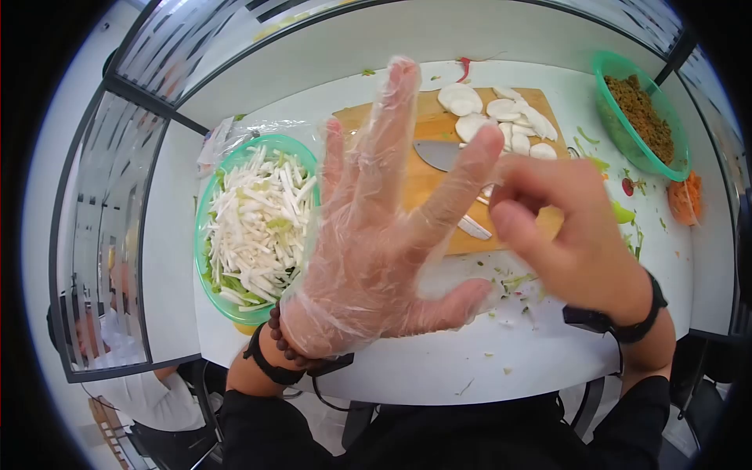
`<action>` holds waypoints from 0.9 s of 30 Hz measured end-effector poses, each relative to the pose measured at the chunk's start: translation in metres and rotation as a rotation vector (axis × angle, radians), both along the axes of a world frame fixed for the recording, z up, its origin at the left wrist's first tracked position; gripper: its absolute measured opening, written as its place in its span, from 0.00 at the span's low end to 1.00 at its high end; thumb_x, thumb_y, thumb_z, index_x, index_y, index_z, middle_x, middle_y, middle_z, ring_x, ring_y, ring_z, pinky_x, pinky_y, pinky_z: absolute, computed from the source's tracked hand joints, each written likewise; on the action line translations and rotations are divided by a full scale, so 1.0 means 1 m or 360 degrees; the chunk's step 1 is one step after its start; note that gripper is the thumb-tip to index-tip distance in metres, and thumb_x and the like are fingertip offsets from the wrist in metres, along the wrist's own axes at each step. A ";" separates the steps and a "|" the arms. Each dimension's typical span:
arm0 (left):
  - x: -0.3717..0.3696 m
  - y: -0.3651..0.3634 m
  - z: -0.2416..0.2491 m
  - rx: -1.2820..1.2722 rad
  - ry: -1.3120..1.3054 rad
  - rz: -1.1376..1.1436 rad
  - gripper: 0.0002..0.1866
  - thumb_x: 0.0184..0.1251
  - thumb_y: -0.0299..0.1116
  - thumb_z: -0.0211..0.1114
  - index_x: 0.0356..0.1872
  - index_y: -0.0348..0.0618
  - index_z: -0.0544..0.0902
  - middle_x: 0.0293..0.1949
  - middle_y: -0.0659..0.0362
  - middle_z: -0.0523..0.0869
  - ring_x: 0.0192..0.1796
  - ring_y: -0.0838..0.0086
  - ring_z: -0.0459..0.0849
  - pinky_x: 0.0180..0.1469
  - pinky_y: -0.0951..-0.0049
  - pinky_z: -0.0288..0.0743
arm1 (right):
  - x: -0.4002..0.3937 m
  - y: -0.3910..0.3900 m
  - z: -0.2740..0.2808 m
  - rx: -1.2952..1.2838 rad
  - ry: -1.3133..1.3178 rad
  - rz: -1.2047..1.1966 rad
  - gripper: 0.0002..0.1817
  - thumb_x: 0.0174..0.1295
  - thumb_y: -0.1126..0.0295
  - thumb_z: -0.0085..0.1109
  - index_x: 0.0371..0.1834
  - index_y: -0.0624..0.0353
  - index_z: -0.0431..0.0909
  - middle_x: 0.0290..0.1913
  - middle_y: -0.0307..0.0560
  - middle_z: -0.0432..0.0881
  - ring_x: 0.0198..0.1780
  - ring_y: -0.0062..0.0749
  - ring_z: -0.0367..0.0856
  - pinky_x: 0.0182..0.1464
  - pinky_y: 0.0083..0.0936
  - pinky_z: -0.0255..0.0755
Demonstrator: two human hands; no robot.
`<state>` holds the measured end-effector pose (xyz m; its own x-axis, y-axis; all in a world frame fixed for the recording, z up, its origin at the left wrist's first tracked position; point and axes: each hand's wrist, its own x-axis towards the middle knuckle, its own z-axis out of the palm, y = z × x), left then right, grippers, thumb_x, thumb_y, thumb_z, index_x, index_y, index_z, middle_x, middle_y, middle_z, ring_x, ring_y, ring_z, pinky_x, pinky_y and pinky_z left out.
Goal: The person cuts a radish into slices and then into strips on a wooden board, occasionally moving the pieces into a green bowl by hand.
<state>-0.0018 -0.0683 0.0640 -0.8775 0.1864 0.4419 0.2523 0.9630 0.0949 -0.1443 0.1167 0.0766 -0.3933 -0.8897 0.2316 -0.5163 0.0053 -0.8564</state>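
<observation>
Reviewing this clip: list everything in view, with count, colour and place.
Bowls: two, green, left and far right
Shreds: many, white, left bowl
Crumbly food: one heap, brown, right bowl
Cutting board: one, wooden, centre
Slices: many, white, board
Knife: one, grey blade, board
Orange bundle: one, below right bowl
Scraps: many, mostly green, table
Table: one, white, beneath
Seated person: one, white top, lower left
Bracelet: one, brown, left wrist
Wrist straps: two, black, one per wrist
Left hand: one, clear glove, centre
Right hand: one, seemingly bare, right of it
</observation>
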 end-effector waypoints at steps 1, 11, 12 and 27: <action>0.000 0.000 0.000 -0.0010 -0.0014 0.0013 0.58 0.62 0.73 0.63 0.84 0.41 0.59 0.81 0.23 0.44 0.83 0.28 0.47 0.79 0.33 0.45 | -0.005 0.000 0.002 0.0074 -0.0233 -0.0060 0.18 0.66 0.74 0.58 0.58 0.65 0.83 0.34 0.44 0.88 0.24 0.23 0.79 0.23 0.21 0.68; -0.004 0.002 -0.006 0.0199 -0.0111 -0.0117 0.54 0.66 0.66 0.65 0.84 0.41 0.58 0.81 0.22 0.46 0.83 0.28 0.49 0.78 0.34 0.51 | -0.014 -0.004 -0.007 -0.0230 -0.0923 0.0086 0.11 0.71 0.76 0.64 0.54 0.66 0.83 0.39 0.46 0.90 0.20 0.11 0.75 0.21 0.10 0.65; -0.005 0.003 -0.008 0.0208 -0.0122 -0.0119 0.53 0.67 0.64 0.65 0.84 0.41 0.58 0.80 0.22 0.46 0.83 0.28 0.49 0.78 0.34 0.51 | -0.014 -0.004 -0.009 -0.0235 -0.0971 0.0058 0.09 0.71 0.77 0.64 0.51 0.66 0.83 0.38 0.47 0.90 0.21 0.11 0.75 0.20 0.10 0.65; -0.004 0.012 -0.017 0.0155 -0.0054 0.0243 0.44 0.61 0.36 0.71 0.79 0.37 0.65 0.78 0.34 0.65 0.78 0.38 0.67 0.76 0.32 0.55 | 0.008 -0.004 -0.024 -0.0288 0.0161 -0.0254 0.04 0.61 0.80 0.73 0.38 0.64 0.89 0.35 0.44 0.92 0.27 0.18 0.85 0.28 0.14 0.75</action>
